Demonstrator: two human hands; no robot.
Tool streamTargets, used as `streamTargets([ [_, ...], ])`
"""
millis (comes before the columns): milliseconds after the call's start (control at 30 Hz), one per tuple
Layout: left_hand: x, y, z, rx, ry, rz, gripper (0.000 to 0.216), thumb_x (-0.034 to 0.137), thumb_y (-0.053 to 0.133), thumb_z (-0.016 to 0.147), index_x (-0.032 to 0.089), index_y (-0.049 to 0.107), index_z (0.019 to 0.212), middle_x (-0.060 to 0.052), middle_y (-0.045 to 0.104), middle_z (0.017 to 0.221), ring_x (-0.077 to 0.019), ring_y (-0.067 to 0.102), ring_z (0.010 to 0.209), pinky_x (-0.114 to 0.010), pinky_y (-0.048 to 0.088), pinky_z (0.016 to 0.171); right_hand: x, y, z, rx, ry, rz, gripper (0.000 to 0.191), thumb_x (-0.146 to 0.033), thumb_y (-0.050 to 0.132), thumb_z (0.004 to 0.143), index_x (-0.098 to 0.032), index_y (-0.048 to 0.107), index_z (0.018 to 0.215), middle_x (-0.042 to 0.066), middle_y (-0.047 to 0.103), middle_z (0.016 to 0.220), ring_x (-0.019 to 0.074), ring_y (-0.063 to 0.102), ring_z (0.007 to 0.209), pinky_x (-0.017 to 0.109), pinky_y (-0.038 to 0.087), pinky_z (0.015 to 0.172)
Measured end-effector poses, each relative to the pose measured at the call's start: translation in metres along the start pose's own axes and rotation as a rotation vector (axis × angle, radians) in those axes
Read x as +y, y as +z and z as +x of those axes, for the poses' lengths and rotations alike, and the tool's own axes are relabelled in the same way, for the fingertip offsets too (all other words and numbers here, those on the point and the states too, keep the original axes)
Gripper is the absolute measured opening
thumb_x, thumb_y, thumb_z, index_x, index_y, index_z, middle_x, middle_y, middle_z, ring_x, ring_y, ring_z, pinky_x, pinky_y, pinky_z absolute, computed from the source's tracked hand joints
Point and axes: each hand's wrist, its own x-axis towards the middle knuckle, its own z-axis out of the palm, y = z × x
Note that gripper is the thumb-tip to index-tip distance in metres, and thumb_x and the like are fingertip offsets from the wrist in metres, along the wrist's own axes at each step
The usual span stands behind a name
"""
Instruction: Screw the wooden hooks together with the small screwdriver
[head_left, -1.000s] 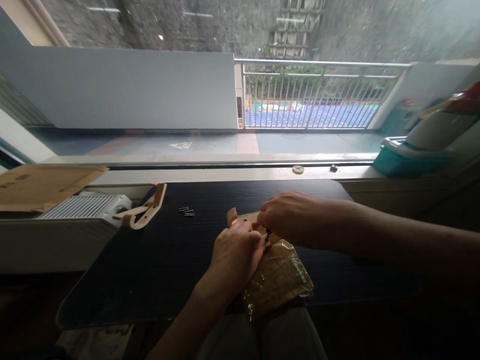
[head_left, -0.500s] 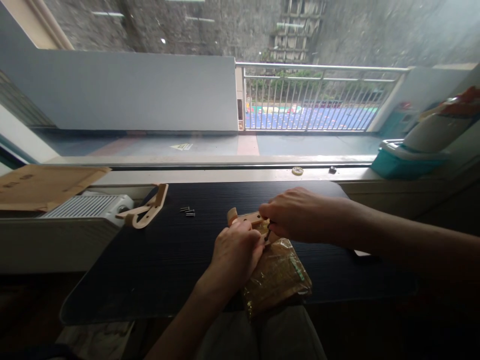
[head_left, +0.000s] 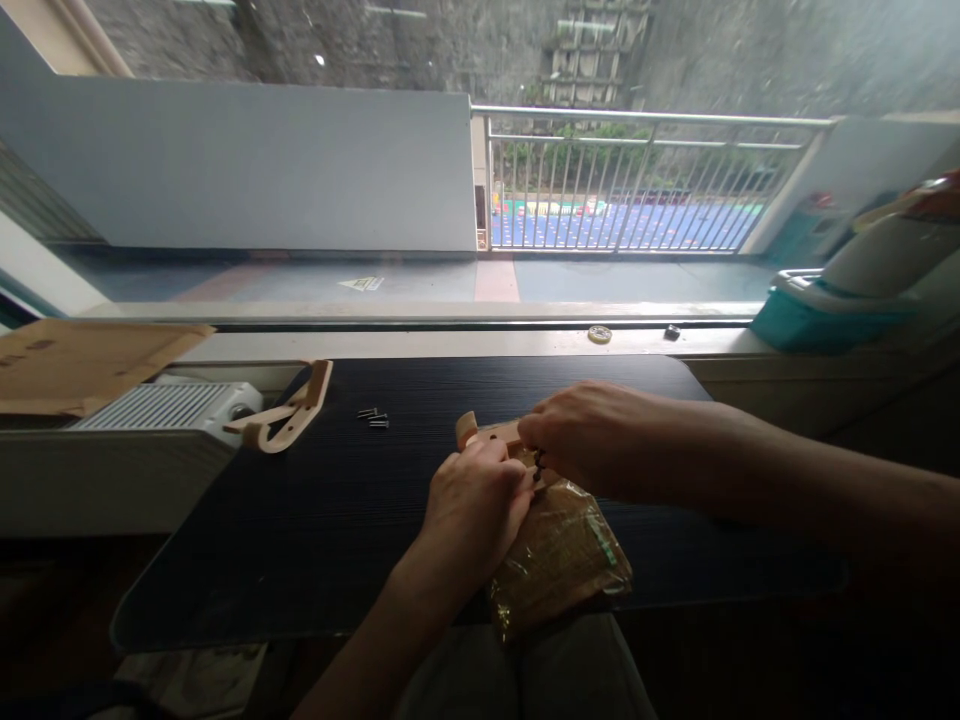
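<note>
My left hand (head_left: 474,500) is closed on a pale wooden piece (head_left: 507,432) with dark holes and a curled end, pressing it on a brown package (head_left: 559,570) wrapped in clear film. At the piece's right side, my right hand (head_left: 585,437) is closed with fingertips pinched on a thin dark metal piece (head_left: 538,466), which points down at the wood beside my left fingers. Its upper part is hidden in my fingers, so I cannot tell its exact kind. Several metal screws (head_left: 375,417) lie on the black table (head_left: 315,540) left of my hands.
A second wooden piece (head_left: 291,420) with a curled end rests at the table's left edge, by a white radiator (head_left: 172,402) and a cardboard sheet (head_left: 90,365). On the sill sit a tape roll (head_left: 599,334), a small dark object (head_left: 672,332) and a teal box (head_left: 825,315).
My right fingers have turned and shifted slightly around the dark metal piece. My left hand stays on the wooden piece. The whole view has tilted a little.
</note>
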Motion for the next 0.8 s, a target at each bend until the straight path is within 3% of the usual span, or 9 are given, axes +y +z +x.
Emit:
streamTargets([
  [200,0.001,-0.001,0.000,0.010,0.011,-0.004,0.025,0.031,0.050,0.087,0.020,0.066,0.070,-0.005,0.063,0.091,-0.0179,0.057,0.090,-0.029,0.043,0.076,-0.001,-0.003,-0.002,0.045,0.107,-0.023,0.017,-0.016,0.049,0.084,-0.013,0.062,0.074,0.002,0.059,0.063,0.0080,0.038,0.049,0.024,0.023,0.047],
  [500,0.000,-0.002,-0.001,0.023,0.030,0.014,0.027,0.031,0.048,0.088,0.020,0.066,0.071,-0.005,0.062,0.092,-0.0179,0.057,0.088,-0.028,0.043,0.073,-0.002,-0.015,-0.009,-0.014,0.069,-0.066,0.012,-0.013,0.054,0.080,-0.016,0.065,0.077,0.001,0.061,0.066,0.0105,0.050,0.056,0.025,0.022,0.050],
  [667,0.001,-0.003,0.000,-0.018,0.009,0.013,0.023,0.030,0.050,0.086,0.021,0.067,0.073,-0.005,0.062,0.091,-0.0183,0.057,0.090,-0.030,0.044,0.077,0.001,-0.008,-0.004,-0.054,0.049,-0.002,0.014,-0.006,0.053,0.081,-0.014,0.065,0.080,0.003,0.065,0.075,0.0115,0.054,0.067,0.024,0.029,0.056],
  [800,0.000,-0.001,0.001,-0.017,0.013,0.025,0.022,0.029,0.050,0.085,0.021,0.065,0.071,-0.005,0.062,0.092,-0.0195,0.057,0.090,-0.031,0.044,0.074,0.004,-0.004,-0.005,-0.035,0.071,0.012,0.015,-0.011,0.050,0.084,-0.014,0.065,0.079,0.004,0.065,0.073,0.0116,0.053,0.064,0.024,0.028,0.056],
])
